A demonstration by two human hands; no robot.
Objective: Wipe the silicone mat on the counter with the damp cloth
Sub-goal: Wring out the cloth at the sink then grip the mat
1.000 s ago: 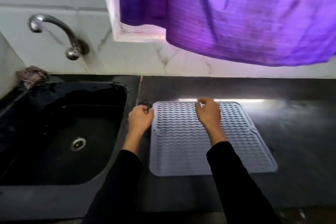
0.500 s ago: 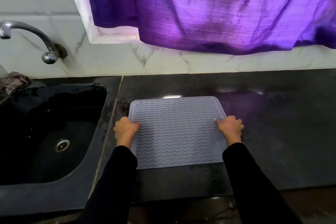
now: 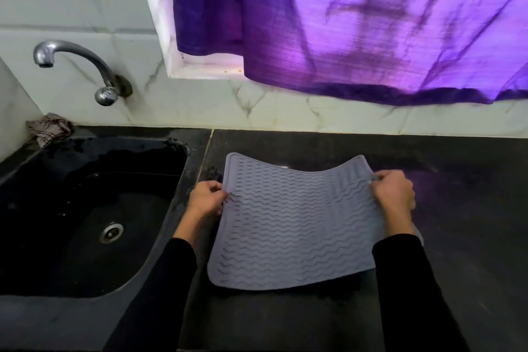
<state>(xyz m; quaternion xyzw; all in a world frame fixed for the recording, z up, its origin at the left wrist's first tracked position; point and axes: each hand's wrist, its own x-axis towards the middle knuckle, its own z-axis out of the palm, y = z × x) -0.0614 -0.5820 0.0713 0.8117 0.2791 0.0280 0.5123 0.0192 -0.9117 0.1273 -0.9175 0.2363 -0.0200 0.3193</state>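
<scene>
A purple curtain (image 3: 357,23) hangs over a window at the top of the view, above a pale marble-patterned wall. Below it runs a dark stone counter (image 3: 457,208). A black sink (image 3: 85,208) is set into the counter on the left, with a curved metal tap (image 3: 77,66) on the wall above it.

Near the middle of the counter, just right of the sink, is the silicone mat (image 3: 297,226), grey with wavy ridges. It is not lying flat: its two side edges are raised and its middle sags, so the far edge curves like a shallow dip. Its near edge seems to rest on or close to the counter.

The left hand (image 3: 207,201) is pinched closed on the mat's left edge, and the right hand (image 3: 395,197) is pinched closed on the right edge. Both arms wear black sleeves.

A small crumpled checked cloth (image 3: 50,128) sits on the far left corner behind the sink, well apart from the mat; it may be the damp cloth.

The step in hand appears to be positioning the mat. To do it well, lower both edges evenly so the mat settles flat without wrinkles, clear of the sink's rim, then fetch the cloth.
</scene>
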